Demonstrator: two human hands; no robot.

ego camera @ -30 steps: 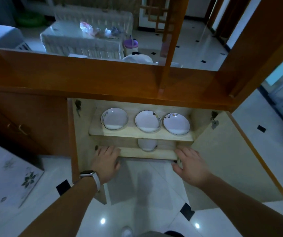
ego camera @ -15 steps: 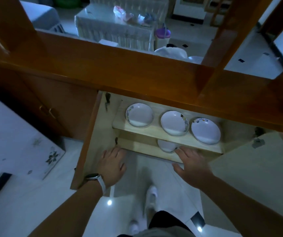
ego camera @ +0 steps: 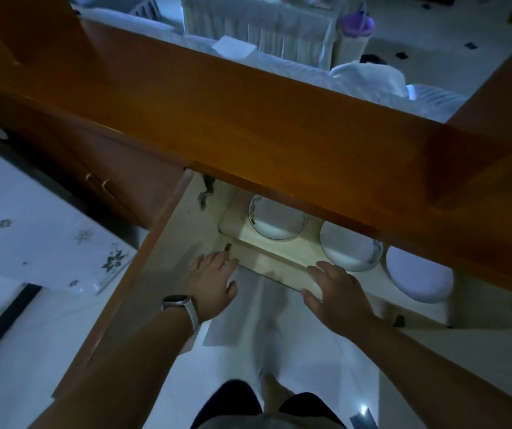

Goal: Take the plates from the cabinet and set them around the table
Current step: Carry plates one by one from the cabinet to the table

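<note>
The big wooden cabinet point(ego camera: 279, 144) fills the top, with its left door point(ego camera: 143, 274) swung wide. Both hands hold nothing. The right hand point(ego camera: 335, 292) is spread flat, fingers loose, on the front edge of the pale lower shelf point(ego camera: 279, 270). The left hand point(ego camera: 214, 283) is also spread, at the shelf's left end, beside the door. Just past the right hand's fingertips sits the middle plate point(ego camera: 350, 249). The left plate point(ego camera: 276, 221) lies between the hands and farther in. The right plate point(ego camera: 419, 277) is off to the right hand's outer side. A watch point(ego camera: 180, 305) is on the left wrist. Since a second ago the view has tipped down and closer, and the small dish under the shelf is out of sight.
</note>
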